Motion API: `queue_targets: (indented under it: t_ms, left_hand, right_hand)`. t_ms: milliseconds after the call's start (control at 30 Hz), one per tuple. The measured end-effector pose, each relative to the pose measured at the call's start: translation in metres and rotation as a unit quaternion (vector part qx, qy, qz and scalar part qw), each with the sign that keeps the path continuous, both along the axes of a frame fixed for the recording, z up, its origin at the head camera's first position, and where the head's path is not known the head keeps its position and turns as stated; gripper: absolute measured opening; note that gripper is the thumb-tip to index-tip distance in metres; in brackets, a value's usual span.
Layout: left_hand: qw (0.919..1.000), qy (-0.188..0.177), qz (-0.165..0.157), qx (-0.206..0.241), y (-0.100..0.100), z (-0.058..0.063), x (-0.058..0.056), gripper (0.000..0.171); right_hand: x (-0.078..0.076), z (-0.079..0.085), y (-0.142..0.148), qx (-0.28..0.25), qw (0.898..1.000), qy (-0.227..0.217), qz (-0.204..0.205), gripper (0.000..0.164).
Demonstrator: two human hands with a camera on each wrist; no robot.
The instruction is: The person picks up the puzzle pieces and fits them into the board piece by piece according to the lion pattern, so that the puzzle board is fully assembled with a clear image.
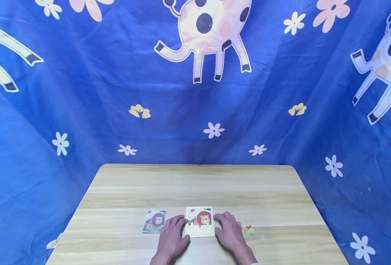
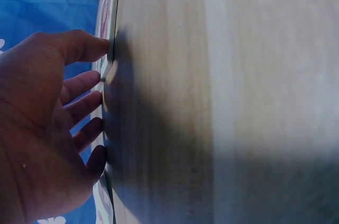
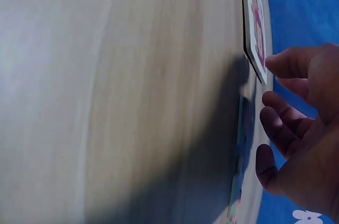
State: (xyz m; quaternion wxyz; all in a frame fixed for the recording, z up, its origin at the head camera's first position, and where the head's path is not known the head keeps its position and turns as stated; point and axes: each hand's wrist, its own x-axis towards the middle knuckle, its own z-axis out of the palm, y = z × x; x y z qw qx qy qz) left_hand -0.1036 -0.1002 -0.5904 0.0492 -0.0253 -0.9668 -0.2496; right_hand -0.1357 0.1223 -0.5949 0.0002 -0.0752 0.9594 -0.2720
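A white jigsaw puzzle board (image 1: 200, 232) lies flat on the table between the two hands. A lion picture (image 1: 203, 217) made of puzzle pieces fills its upper part, with the lower part bare white. The left hand (image 1: 172, 235) rests at the board's left edge, its thumb against the rim in the left wrist view and its other fingers spread on or just above the tabletop. The right hand (image 1: 228, 230) is at the right edge, thumb at the board's corner and fingers loosely bent, holding nothing. Colourful puzzle pieces (image 1: 248, 230) lie beside the right hand, partly hidden by it.
A picture card (image 1: 154, 221) with a lion lies left of the board, close to the left hand. The light wood table (image 1: 195, 180) has rounded far corners. A blue patterned cloth (image 1: 175, 136) hangs behind and on both sides.
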Motion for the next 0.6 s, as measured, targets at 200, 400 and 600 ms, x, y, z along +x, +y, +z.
queue_targets:
  t_ms: [200,400,600]
  left_hand:
    - [1.0000,0.005,0.001,-0.003,-0.001,-0.002,0.003,0.047]
    - [1.0000,0.002,0.001,-0.005,-0.001,-0.004,0.002,0.047]
    - [0.9999,0.009,0.003,-0.005,0.000,-0.006,0.001,0.046]
  right_hand:
    - [0.006,0.002,0.012,0.009,1.000,0.014,0.006,0.046]
    - [0.011,0.000,0.023,0.014,1.000,0.002,0.006,0.046]
    - [0.015,-0.001,0.029,0.022,1.000,0.005,-0.005,0.043]
